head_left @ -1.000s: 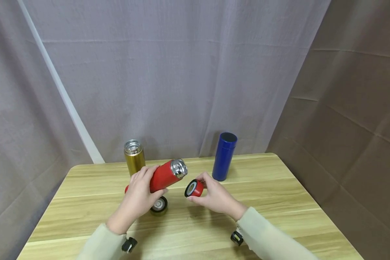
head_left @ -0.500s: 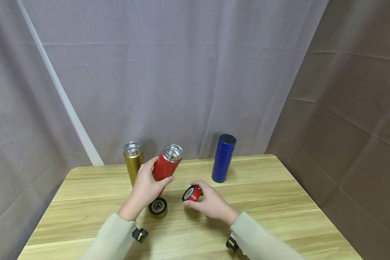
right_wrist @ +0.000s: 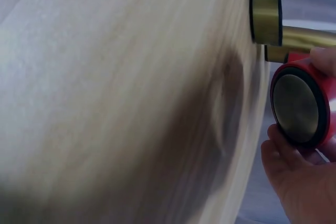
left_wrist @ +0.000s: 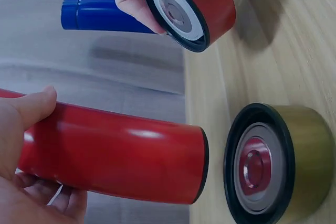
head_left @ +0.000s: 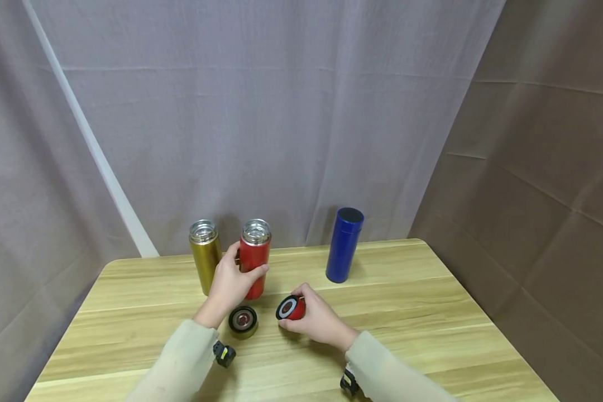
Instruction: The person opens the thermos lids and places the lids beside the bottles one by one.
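Note:
My left hand [head_left: 229,285] grips a red thermos bottle [head_left: 255,255] round its body. The bottle stands upright with its steel mouth bare; whether its base [left_wrist: 202,166] touches the table I cannot tell. Between thumb and fingers, my right hand [head_left: 319,319] holds a red lid [head_left: 298,310], tilted so its pale inner side faces left, above the table. On the table between the hands, a gold lid [head_left: 243,322] lies with its inner side up. Just left of the red bottle a gold thermos bottle [head_left: 206,259] stands without a lid.
A blue thermos bottle [head_left: 344,245] with a dark top stands at the back right of the wooden table [head_left: 407,312]. Grey cloth [head_left: 261,123] hangs behind the table's far edge, and brown cloth [head_left: 548,184] hangs on the right.
My left hand has swung the red bottle from a slant to upright and lowered it beside the gold bottle. The right hand has drifted slightly left and down with the red lid.

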`<state>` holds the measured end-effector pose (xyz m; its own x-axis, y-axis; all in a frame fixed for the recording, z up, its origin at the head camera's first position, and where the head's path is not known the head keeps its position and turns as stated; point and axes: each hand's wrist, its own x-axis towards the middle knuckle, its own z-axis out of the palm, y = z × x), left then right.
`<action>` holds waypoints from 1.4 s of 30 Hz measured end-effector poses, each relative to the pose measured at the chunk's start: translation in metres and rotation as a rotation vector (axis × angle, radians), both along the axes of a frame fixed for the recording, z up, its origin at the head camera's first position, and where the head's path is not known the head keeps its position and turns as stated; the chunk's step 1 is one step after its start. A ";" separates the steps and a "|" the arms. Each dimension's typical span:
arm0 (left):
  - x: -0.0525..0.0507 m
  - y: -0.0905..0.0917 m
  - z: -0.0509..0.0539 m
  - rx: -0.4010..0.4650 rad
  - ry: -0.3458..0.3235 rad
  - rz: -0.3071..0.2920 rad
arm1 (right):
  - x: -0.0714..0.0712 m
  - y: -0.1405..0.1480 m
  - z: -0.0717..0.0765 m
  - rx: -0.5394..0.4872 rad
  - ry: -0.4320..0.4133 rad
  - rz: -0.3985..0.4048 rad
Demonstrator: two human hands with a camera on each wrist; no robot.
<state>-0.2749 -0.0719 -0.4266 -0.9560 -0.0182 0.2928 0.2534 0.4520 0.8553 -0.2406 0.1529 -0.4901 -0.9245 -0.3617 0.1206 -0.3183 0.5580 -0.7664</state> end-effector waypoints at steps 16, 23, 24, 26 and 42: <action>-0.016 0.004 -0.021 0.024 -0.013 0.025 | -0.003 -0.011 -0.013 0.057 -0.018 -0.031; -0.019 0.006 -0.028 0.014 -0.011 0.049 | -0.005 -0.015 -0.018 0.070 -0.008 -0.026; -0.020 0.006 -0.029 0.013 -0.009 0.050 | -0.005 -0.015 -0.018 0.070 -0.005 -0.026; -0.021 0.006 -0.031 0.017 -0.007 0.043 | -0.005 -0.016 -0.020 0.078 0.004 -0.024; -0.033 -0.002 -0.034 0.021 -0.058 -0.053 | -0.010 -0.012 -0.021 0.214 0.110 0.072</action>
